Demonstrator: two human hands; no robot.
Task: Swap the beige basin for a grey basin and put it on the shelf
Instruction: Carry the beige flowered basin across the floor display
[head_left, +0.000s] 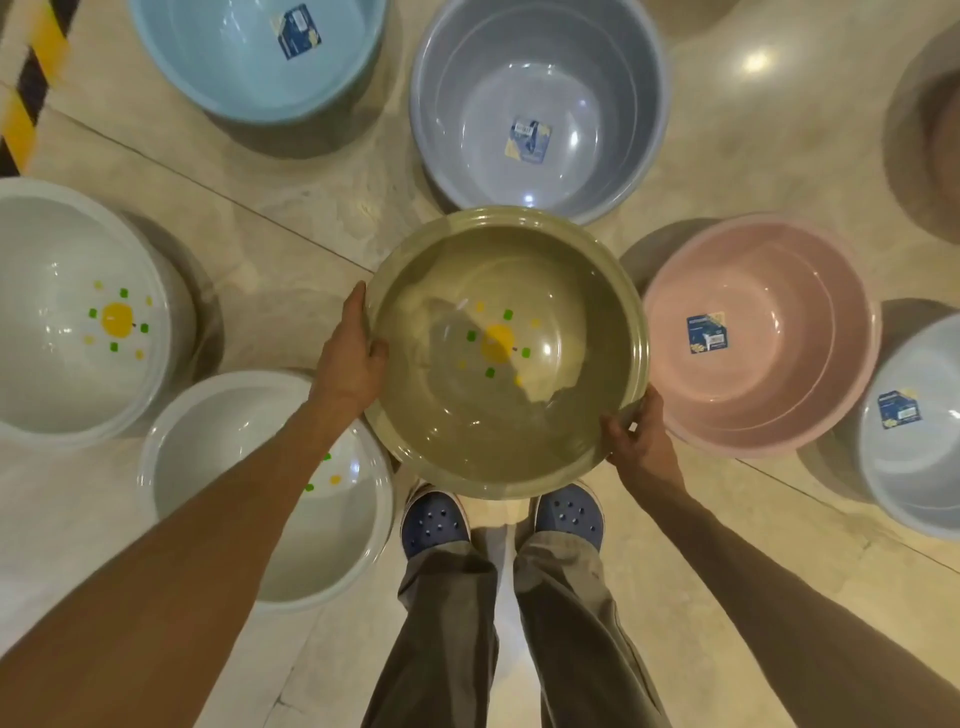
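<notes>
A: Status?

B: Standing on the tiled floor. Landmark is the beige basin. I'm holding it level above my feet, clear of the floor.

A: What's around it?

B: Biggest first. Grey basin just beyond it, far rim of the beige overlapping its near edge in view. Blue basin beyond and to the left. White basin with a yellow dot print well to the left. Pink basin just to the right. Second white basin near-left, partly behind my left arm. Pale basin further right past the pink one, cut by the frame edge.

A: Hands?

B: Left hand grips the beige rim on its left side, thumb hooked over the edge inside. Right hand grips the near-right rim, fingers curled round it.

A: Anything smaller?

B: Blue clogs directly under the beige basin. Yellow-and-green print in its bottom.
</notes>
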